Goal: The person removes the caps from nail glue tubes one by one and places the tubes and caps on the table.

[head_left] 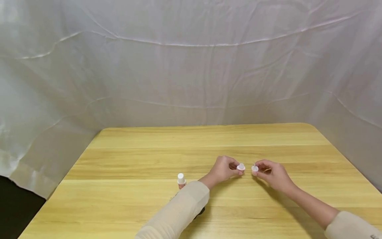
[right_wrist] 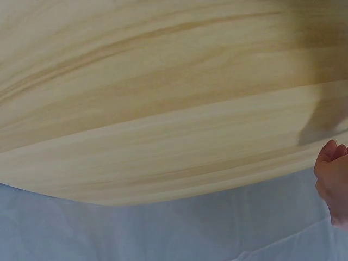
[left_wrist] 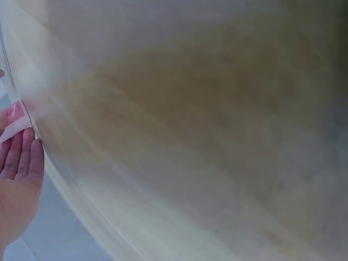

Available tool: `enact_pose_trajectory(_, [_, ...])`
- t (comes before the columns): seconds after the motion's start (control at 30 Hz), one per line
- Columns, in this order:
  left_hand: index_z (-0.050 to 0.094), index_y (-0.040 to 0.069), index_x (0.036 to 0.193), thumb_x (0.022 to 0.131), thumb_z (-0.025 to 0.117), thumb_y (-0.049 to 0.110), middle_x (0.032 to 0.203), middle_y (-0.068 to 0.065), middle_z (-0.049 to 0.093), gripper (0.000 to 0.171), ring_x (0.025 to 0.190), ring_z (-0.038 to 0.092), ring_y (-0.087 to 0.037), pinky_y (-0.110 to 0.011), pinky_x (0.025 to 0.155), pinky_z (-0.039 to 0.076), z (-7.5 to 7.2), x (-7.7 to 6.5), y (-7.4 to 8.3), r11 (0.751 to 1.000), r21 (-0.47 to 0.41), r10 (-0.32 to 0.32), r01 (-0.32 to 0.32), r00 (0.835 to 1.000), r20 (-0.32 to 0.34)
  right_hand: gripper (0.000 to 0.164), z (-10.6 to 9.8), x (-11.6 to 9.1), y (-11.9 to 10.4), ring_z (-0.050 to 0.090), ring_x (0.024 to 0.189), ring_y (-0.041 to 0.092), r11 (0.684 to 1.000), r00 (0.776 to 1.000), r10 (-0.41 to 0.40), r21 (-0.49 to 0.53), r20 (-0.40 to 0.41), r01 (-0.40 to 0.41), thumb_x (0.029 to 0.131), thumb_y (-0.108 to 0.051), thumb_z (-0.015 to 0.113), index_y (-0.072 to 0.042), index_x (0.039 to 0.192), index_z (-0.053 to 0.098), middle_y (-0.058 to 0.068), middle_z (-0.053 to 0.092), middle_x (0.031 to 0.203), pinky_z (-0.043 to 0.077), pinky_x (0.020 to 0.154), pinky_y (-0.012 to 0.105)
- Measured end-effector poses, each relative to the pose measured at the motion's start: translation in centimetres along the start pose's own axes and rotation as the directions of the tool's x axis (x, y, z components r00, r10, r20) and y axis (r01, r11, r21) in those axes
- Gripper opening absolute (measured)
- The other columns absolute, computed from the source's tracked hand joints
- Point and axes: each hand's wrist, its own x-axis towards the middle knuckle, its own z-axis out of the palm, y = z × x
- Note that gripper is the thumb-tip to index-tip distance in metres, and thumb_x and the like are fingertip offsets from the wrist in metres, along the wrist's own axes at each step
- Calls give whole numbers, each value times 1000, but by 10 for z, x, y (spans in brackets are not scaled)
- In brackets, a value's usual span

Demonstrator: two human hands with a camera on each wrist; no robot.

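Note:
My left hand (head_left: 222, 171) grips a small white bottle (head_left: 241, 169) with a reddish label; its translucent top faces up. In the left wrist view the same bottle (left_wrist: 19, 122) shows pink and white at the left edge, above the fingers of the left hand (left_wrist: 20, 185). Just right of the bottle, a small white cap (head_left: 254, 169) is pinched between the thumb and fingers of my right hand (head_left: 276, 175). A narrow gap separates cap and bottle. The right wrist view catches only part of the right hand (right_wrist: 333, 176), and the cap is hidden there.
A second small bottle (head_left: 181, 178) with a white cap stands left of my left forearm, its lower part hidden by the sleeve. Something black (head_left: 200, 212) pokes out from under that sleeve. The wooden table (head_left: 134, 159) is backed by a pale hanging cloth (head_left: 185, 76).

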Motion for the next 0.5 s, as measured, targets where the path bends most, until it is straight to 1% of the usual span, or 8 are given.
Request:
enact_pose_trajectory(0.23, [72, 2, 90, 77, 74, 11, 86, -6, 73, 16, 69, 63, 0, -10, 60, 50, 0, -1, 1, 1000, -6, -12, 12, 1000, 2, 20, 2, -1, 2, 55, 71, -5, 1000, 1000, 0, 10, -20, 0, 77, -3, 73, 1, 94, 65, 9, 69, 83, 52, 63, 17])
enact_pose_trajectory(0.5, [72, 2, 90, 77, 74, 12, 85, -6, 73, 16, 68, 62, 0, -10, 60, 50, 1, 0, -1, 1000, 12, 2, -2, 1000, -5, 19, 3, -2, 3, 54, 71, -6, 1000, 1000, 8, -13, -25, -9, 78, -3, 72, 1, 95, 65, 10, 69, 84, 52, 63, 17])
